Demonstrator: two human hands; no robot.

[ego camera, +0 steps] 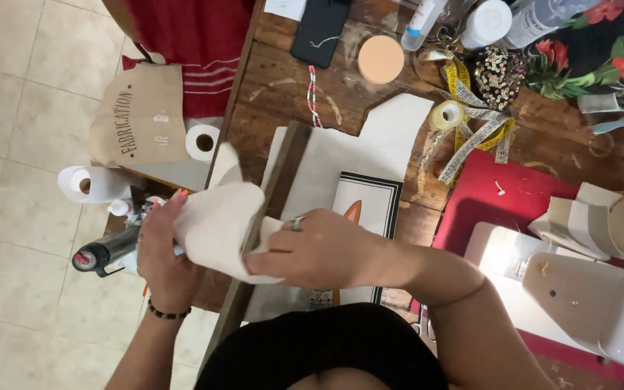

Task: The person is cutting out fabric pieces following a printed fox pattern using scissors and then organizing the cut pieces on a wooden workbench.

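Head view: both hands gripped cream fabric.
Left hand point(162, 254) and right hand point(319, 249) pinched the cream fabric piece point(217, 225) over the wooden counter point(283, 94).

We see a cream fabric piece point(218, 227) with a soft, slightly fuzzy surface, folded over on itself into a rounded, pouch-like bundle. It is lifted above the left edge of the wooden worktable, tilted so that one flap point(225, 165) curls upward at its top. Its lower right edge dips over the flat cream fabric lying beneath it.
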